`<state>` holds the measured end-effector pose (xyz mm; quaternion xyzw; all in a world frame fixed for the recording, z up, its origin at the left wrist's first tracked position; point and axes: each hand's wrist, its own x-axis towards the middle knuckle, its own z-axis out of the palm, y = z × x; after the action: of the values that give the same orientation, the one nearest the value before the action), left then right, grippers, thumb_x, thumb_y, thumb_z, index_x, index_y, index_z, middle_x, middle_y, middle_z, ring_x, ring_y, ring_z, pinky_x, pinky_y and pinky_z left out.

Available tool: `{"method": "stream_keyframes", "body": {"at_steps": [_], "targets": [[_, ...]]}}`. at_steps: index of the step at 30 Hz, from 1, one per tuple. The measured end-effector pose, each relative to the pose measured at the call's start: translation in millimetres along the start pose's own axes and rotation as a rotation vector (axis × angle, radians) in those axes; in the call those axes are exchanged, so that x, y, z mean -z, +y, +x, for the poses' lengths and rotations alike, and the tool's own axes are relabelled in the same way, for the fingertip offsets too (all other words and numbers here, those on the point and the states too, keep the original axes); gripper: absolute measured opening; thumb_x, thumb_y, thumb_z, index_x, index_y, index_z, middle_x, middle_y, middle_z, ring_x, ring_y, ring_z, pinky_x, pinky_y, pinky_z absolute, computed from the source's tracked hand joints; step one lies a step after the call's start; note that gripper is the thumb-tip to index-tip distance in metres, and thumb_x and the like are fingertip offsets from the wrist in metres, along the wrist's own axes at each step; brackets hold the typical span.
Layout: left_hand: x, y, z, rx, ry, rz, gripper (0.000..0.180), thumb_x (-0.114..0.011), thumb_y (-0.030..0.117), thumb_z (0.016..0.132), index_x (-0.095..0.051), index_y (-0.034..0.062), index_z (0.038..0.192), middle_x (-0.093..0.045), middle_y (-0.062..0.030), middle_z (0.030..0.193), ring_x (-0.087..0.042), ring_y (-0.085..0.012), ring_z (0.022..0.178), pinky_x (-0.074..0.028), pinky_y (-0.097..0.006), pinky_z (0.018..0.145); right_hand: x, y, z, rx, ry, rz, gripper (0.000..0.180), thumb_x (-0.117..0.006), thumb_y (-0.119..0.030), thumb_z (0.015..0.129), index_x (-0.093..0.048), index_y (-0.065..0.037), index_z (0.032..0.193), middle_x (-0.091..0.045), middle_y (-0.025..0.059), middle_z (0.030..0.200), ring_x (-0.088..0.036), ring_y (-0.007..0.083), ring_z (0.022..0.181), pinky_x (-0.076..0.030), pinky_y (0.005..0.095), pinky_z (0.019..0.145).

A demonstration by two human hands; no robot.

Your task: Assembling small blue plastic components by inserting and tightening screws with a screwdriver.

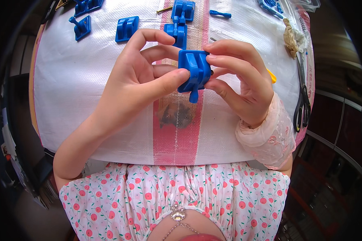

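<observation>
Bracket (194, 68) held up above a white sheet (76, 104)

The left hand (134, 76) pinches the blue bracket's left side, thumb in front; the right hand (245, 78) grips its right edge between thumb and fingers. A blue knob (194, 96) points down toward the person. At far right, a clear plastic container (311, 5) is cut off; its contents cannot be made out. Small blue sticks (275, 13) lie bunched near it, whether inside anything is unclear.
</observation>
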<state>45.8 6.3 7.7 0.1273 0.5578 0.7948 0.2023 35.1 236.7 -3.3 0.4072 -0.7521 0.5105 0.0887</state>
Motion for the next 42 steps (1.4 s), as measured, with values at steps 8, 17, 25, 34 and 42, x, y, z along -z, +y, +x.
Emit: {"method": "stream_keyframes", "body": {"at_steps": [8, 17, 25, 34, 42], "targets": [[0, 4, -2, -0.227, -0.031, 0.368, 0.013, -0.061, -0.004, 0.091, -0.057, -0.0027, 0.103, -0.06, -0.012, 0.115, -0.067, -0.019, 0.103, -0.058, -0.029, 0.087, -5, -4, -2, -0.027, 0.085, 0.013, 0.044, -0.076, 0.009, 0.075, -0.064, 0.001, 0.116, -0.054, 0.0157, 0.12, -0.065, 0.0225, 0.1, -0.061, 0.0275, 0.077], [-9, -12, -2, -0.139, 0.16, 0.332, 0.02, -0.063, 0.002, 0.093, -0.065, -0.0047, 0.111, -0.068, -0.011, 0.11, -0.069, -0.0144, 0.097, -0.056, -0.025, 0.086, -13, -3, -3, -0.23, 0.234, 0.045, 0.038, -0.075, 0.01, 0.075, -0.067, 0.003, 0.112, -0.056, 0.0118, 0.117, -0.068, 0.0181, 0.09, -0.061, 0.0269, 0.077], [-2, -12, 1, -0.09, 0.197, 0.292, 0.021, -0.064, 0.001, 0.092, -0.066, -0.0044, 0.112, -0.07, -0.009, 0.103, -0.068, -0.0125, 0.095, -0.056, -0.023, 0.081, -13, -4, -2, -0.319, 0.18, 0.318, 0.039, -0.072, 0.009, 0.08, -0.067, 0.0, 0.118, -0.053, 0.011, 0.122, -0.064, 0.0204, 0.106, -0.059, 0.0281, 0.085], [0, -11, -2, -0.108, 0.126, 0.421, 0.023, -0.061, -0.003, 0.092, -0.065, -0.0036, 0.115, -0.065, -0.0147, 0.12, -0.067, -0.0177, 0.104, -0.057, -0.03, 0.092, -10, 3, -6, -0.289, 0.153, 0.273, 0.033, -0.068, 0.013, 0.081, -0.069, 0.0, 0.111, -0.054, 0.0084, 0.117, -0.064, 0.0177, 0.103, -0.058, 0.0257, 0.086], [-1, -7, -3, -0.106, 0.086, 0.553, 0.021, -0.06, -0.005, 0.092, -0.065, -0.0035, 0.112, -0.064, -0.0147, 0.123, -0.067, -0.0165, 0.103, -0.056, -0.028, 0.09, -9, 2, -5, -0.348, 0.125, 0.358, 0.028, -0.071, 0.013, 0.078, -0.069, 0.003, 0.104, -0.055, 0.0083, 0.11, -0.065, 0.0162, 0.098, -0.059, 0.0248, 0.085]]}}
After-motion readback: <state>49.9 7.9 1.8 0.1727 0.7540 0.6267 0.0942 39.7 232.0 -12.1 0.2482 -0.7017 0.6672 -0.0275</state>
